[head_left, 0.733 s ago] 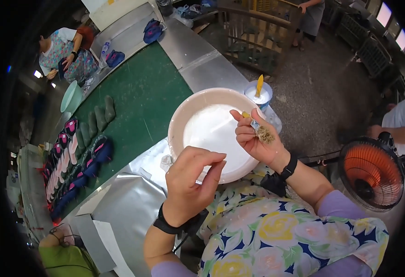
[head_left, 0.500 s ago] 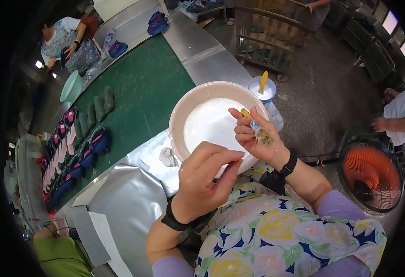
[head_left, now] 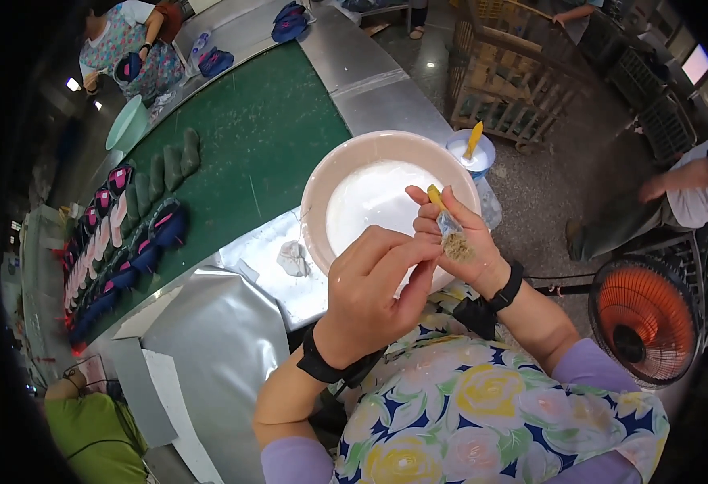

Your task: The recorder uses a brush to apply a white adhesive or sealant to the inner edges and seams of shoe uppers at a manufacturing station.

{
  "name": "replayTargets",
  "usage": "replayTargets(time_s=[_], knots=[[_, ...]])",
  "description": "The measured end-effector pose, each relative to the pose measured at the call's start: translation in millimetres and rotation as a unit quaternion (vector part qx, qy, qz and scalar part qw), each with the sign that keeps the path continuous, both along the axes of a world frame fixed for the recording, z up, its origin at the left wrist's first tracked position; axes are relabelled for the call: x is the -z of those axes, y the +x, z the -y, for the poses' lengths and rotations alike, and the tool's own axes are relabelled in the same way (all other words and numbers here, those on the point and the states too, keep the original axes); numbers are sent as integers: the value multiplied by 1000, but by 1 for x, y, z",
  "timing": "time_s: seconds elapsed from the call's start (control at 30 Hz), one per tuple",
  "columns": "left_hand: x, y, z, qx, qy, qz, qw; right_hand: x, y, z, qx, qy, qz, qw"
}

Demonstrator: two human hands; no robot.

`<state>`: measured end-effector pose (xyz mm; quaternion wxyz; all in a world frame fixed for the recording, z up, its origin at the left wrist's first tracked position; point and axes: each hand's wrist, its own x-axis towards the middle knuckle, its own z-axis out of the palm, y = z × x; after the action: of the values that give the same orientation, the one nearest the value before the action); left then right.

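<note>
My right hand (head_left: 480, 256) is closed round a paintbrush (head_left: 455, 245) with a yellow handle, its pale, frayed bristles pointing back toward me. Thumb and forefinger of my left hand (head_left: 370, 294) are pinched together right by the bristle tips. Whatever lies between those fingertips is too small to make out. Beneath both hands stands a wide pinkish-beige basin (head_left: 315, 211) with white liquid (head_left: 370, 198) in it. Just beyond the basin's right rim is a small tub (head_left: 483, 161) of white stuff, and a second yellow-handled brush (head_left: 473, 139) stands in it.
Left of the basin runs a green belt (head_left: 249, 137) carrying rows of shoe uppers (head_left: 166, 224) and dark green insole-like pieces (head_left: 190, 152). A crumpled white rag (head_left: 292, 258) lies beside the basin. An orange-lit fan (head_left: 644, 319) stands at my right. Co-workers are at far left, lower left and right.
My left fingertips have come right, up to the brush's bristles. The brush stays in my right hand. My view has shifted slightly, and the person at right has changed position.
</note>
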<state>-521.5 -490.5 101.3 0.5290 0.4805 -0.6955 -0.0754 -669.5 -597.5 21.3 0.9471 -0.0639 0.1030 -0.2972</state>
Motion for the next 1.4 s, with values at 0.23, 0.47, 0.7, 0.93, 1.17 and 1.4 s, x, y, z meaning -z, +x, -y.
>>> replayTargets(time_s=[0.23, 0.47, 0.7, 0.93, 1.17, 1.4], knots=[[7, 4, 5, 17, -32, 35, 999, 5, 2, 1, -9, -55, -13, 998], [7, 9, 5, -2, -39, 73, 997, 11, 2, 0, -7, -61, -1, 998], [6, 29, 2, -88, 55, -103, 989, -12, 8, -3, 113, 44, -128, 984], [-1, 14, -2, -47, 11, -24, 999, -5, 13, -5, 92, 86, -65, 990], [4, 14, 0, -38, 3, -2, 999, 7, 15, -4, 80, 151, -17, 985], [6, 18, 2, -65, 26, -33, 997, 5, 20, -9, 102, 145, -22, 984]])
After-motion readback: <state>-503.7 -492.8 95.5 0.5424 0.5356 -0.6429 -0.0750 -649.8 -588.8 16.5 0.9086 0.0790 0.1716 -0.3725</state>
